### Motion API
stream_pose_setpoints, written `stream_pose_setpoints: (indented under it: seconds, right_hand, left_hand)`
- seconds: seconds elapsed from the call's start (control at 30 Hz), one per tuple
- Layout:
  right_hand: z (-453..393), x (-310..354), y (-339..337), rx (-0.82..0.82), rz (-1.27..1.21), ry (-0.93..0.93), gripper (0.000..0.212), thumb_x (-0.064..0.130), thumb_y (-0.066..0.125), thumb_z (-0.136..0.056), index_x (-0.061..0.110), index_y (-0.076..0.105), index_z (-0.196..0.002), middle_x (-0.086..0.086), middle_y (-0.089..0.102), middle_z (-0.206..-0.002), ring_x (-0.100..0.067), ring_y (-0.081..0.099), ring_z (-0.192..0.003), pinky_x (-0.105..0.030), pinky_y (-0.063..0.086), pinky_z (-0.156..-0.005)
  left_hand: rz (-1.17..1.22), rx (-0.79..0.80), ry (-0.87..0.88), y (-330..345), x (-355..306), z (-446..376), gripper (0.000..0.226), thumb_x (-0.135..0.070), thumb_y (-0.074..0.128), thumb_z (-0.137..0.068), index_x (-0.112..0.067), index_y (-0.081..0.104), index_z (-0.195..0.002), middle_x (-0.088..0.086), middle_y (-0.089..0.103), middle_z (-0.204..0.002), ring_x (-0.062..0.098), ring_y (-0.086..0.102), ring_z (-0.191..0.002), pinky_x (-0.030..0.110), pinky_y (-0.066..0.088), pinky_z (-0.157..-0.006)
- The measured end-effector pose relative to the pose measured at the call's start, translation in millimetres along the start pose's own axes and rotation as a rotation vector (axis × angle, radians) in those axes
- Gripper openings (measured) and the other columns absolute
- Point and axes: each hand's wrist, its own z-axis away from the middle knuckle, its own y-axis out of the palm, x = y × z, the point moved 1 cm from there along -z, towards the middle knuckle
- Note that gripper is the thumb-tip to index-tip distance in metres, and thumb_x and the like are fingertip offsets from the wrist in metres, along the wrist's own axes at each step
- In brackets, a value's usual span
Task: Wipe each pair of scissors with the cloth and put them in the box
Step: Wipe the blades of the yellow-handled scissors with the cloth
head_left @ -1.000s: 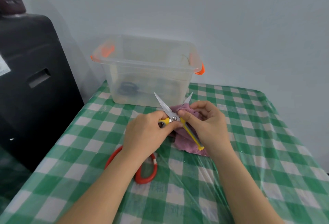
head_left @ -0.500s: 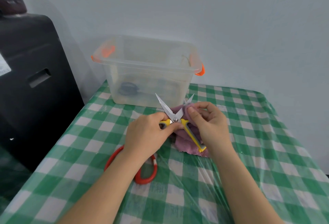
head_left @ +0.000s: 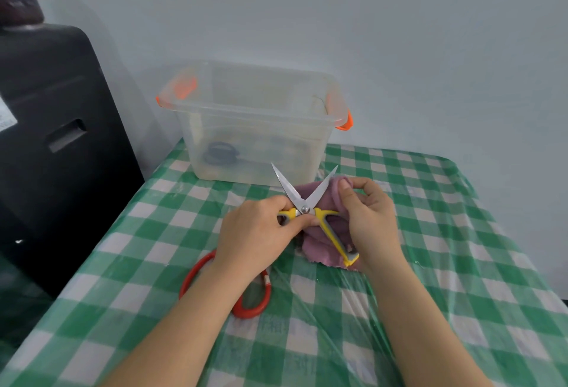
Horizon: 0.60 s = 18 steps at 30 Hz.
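Above the green-checked tabletop (head_left: 461, 233), the left hand (head_left: 255, 239) grips one yellow handle of the scissors (head_left: 304, 202), spreading the smooth steel blades into a V, probably so each edge can be reached. The right hand (head_left: 368, 217) curls round the soft purple cloth (head_left: 325, 199), bunching it against the right blade. Just behind stands the clear plastic box (head_left: 261, 128) with orange latches, dark-handled scissors apparently already inside; red-handled scissors (head_left: 252, 303) lie under the left forearm, likely unwiped.

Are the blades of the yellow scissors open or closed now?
Open: the yellow scissors show two blades spread in a V above the pivot.
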Motion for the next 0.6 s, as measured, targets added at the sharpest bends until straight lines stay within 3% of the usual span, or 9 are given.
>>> stream_pose_setpoints:
  seconds: [0.2,0.5,0.6]
  right_hand:
    - [-5.3,-0.1,-4.5,-0.148,-0.086,-0.003,0.016,0.026,0.057,-0.098,0.020,0.063,-0.084,0.014,0.064,-0.056,-0.001,0.059,-0.053,-0.017,0.048,-0.053]
    - [-3.1,2.3,-4.5,-0.026,-0.106,-0.094,0.011,0.013,0.064,-0.092,0.021,0.070,-0.087,0.009,0.075,-0.076,-0.003,0.070,-0.076,-0.017,0.055,-0.072]
    - [-4.1,2.5,-3.8,0.009,-0.110,-0.089,0.012,0.009,0.068,-0.088,0.020,0.071,-0.090,0.005,0.076,-0.083,-0.011,0.072,-0.084,-0.025,0.057,-0.079]
  left_hand:
    - [0.003,0.019,0.002,0.4,-3.1,1.6,0.049,-0.072,0.060,-0.072,-0.023,0.069,-0.077,0.000,0.056,-0.049,0.017,0.058,-0.050,0.038,0.049,-0.056]
    - [0.013,0.038,0.017,0.6,-4.1,3.4,0.050,-0.073,0.058,-0.071,-0.026,0.071,-0.080,-0.001,0.055,-0.048,0.017,0.057,-0.052,0.038,0.049,-0.056]
    - [0.007,0.042,0.015,-1.3,-4.7,2.7,0.045,-0.070,0.061,-0.073,-0.027,0.071,-0.083,-0.002,0.056,-0.049,0.017,0.058,-0.054,0.037,0.049,-0.056]
